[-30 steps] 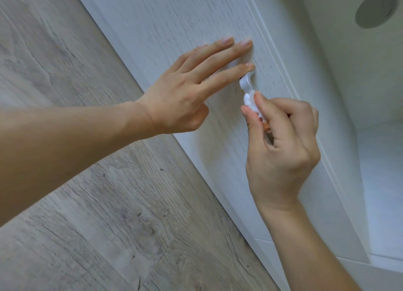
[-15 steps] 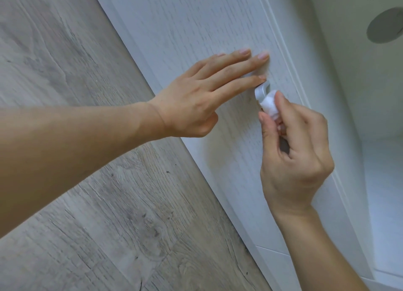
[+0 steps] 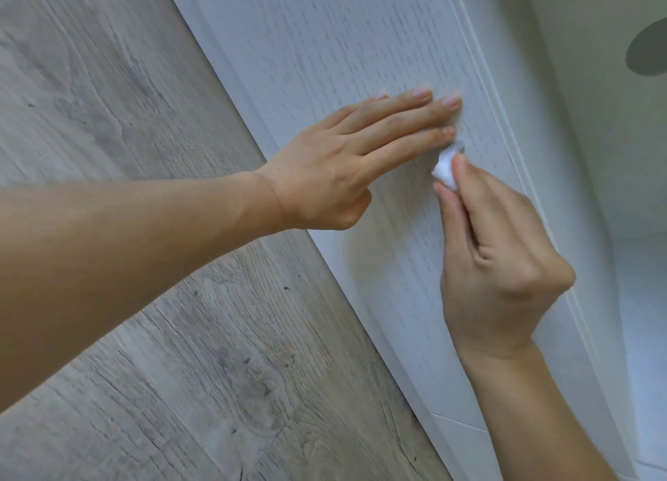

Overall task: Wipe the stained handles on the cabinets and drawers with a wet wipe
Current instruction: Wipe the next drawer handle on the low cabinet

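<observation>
A grey wood-grain floor (image 3: 151, 336) is seen at left; the white cabinet front (image 3: 325, 47) is met along its edge

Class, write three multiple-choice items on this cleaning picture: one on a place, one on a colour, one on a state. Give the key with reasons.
1. Where does the left hand rest?
A. flat on the cabinet door
B. on the floor
C. around the handle

2. What colour is the wet wipe?
A. blue
B. white
C. yellow

3. How is the wipe held?
A. spread flat
B. lying loose
C. bunched, pinched by the right hand

Key: A, its fingers lie spread on the door; B, the wad shows white; C, thumb and fingertips pinch it against the small handle.
</observation>
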Demonstrator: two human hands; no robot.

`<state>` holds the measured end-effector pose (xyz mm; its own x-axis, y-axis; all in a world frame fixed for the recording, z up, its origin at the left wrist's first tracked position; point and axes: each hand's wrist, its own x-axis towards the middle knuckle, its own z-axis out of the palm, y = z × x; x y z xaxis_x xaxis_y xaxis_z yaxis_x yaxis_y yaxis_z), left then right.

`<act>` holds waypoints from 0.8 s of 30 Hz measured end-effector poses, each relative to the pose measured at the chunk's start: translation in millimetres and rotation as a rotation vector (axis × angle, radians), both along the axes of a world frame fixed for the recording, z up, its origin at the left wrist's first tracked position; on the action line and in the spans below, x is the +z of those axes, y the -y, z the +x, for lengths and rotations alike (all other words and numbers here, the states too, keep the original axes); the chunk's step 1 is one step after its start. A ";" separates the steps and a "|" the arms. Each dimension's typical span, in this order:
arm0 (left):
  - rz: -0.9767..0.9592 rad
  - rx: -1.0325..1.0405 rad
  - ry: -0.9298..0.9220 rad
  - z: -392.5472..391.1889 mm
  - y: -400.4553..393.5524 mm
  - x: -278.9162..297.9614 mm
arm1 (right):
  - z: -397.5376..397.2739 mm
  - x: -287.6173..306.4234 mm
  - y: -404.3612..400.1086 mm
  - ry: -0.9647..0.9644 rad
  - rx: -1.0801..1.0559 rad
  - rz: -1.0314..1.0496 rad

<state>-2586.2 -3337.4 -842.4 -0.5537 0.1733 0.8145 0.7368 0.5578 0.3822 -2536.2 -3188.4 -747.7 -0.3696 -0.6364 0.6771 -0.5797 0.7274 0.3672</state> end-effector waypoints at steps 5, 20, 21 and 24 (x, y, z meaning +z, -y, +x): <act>-0.005 0.013 0.015 -0.2 3.9 -0.6 | 5.5 2.4 3.9 0.044 -0.032 -0.253; 0.039 0.002 0.036 0.6 4.5 0.8 | -2.1 0.2 -1.0 0.015 -0.008 0.027; 0.029 -0.002 0.038 0.6 6.0 0.8 | 1.6 0.6 -3.8 0.021 -0.017 0.038; 0.006 -0.012 0.034 0.4 7.6 2.1 | 1.6 5.3 -2.7 0.048 -0.021 0.061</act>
